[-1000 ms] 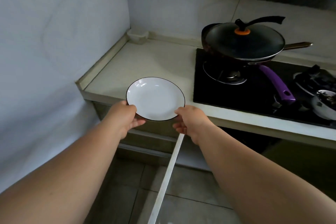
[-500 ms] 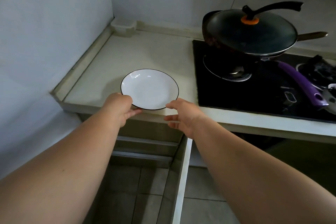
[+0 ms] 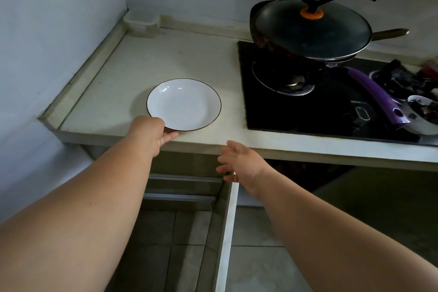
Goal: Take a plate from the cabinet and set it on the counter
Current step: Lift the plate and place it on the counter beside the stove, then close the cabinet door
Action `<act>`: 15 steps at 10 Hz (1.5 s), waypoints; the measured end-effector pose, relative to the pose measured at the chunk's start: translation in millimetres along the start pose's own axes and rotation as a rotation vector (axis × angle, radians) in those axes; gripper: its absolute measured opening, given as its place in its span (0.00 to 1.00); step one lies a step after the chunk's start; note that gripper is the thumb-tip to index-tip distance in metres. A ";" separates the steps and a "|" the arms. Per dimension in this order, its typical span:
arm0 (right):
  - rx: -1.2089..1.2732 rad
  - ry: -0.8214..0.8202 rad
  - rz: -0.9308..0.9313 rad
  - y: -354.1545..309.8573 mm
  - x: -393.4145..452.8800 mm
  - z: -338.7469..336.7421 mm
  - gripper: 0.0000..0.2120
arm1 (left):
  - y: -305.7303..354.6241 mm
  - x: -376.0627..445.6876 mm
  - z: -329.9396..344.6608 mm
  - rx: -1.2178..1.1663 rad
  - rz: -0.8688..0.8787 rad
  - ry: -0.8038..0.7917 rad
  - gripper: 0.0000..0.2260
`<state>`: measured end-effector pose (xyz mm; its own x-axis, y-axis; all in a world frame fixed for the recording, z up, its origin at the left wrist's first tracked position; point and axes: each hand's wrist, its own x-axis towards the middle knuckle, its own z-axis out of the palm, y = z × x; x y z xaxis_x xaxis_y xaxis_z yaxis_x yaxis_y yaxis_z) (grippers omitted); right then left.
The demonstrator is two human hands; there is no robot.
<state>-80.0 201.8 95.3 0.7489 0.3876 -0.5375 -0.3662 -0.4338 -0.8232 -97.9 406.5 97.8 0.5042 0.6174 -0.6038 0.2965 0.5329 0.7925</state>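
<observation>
One white plate (image 3: 183,105) with a thin dark rim sits flat on the pale counter (image 3: 166,59) — left hand (image 3: 151,134) at its near edge, right hand (image 3: 239,161) off it

Head view: the left hand's fingers curl under and against the plate's near-left rim, touching it; whether they truly grip it I cannot tell. Spread wide and empty, the right hand floats in front of the counter's front edge, apart from the plate, above the white edge of an open cabinet door (image 3: 226,232). Right of the plate lies a black gas hob (image 3: 331,111) carrying a dark wok (image 3: 263,40) under a glass lid (image 3: 312,31) with an orange-collared black knob. A purple handle (image 3: 376,97) slants across the hob toward a white bowl (image 3: 424,116) at the far right — its contents are dark and unclear
</observation>
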 end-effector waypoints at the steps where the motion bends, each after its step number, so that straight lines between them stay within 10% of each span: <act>1: 0.000 0.025 0.033 14.1 -5.0 -10.4 0.26 | -5.1 -12.6 -1.8 -0.096 0.011 0.004 0.18; 6: -0.406 -0.022 0.118 84.6 -56.8 -78.8 0.17 | -163.6 -155.6 13.2 1.131 -0.236 -0.420 0.08; 10: -0.902 -0.315 0.121 141.7 -116.4 -129.2 0.28 | -219.2 -190.1 96.0 0.817 -0.254 -0.365 0.13; 12: -1.109 -0.118 0.117 164.0 -115.0 -151.2 0.21 | -234.9 -205.4 146.6 0.630 -0.271 -0.450 0.05; 15: -0.943 0.379 0.110 176.3 -116.7 -194.2 0.31 | -224.7 -195.2 192.6 0.284 -0.341 -0.554 0.27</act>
<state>-124.8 -77.8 48.4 0.9225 0.0953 -0.3739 0.0177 -0.9785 -0.2056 -106.7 54.8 54.1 0.6620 0.0176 -0.7493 0.6731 0.4258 0.6047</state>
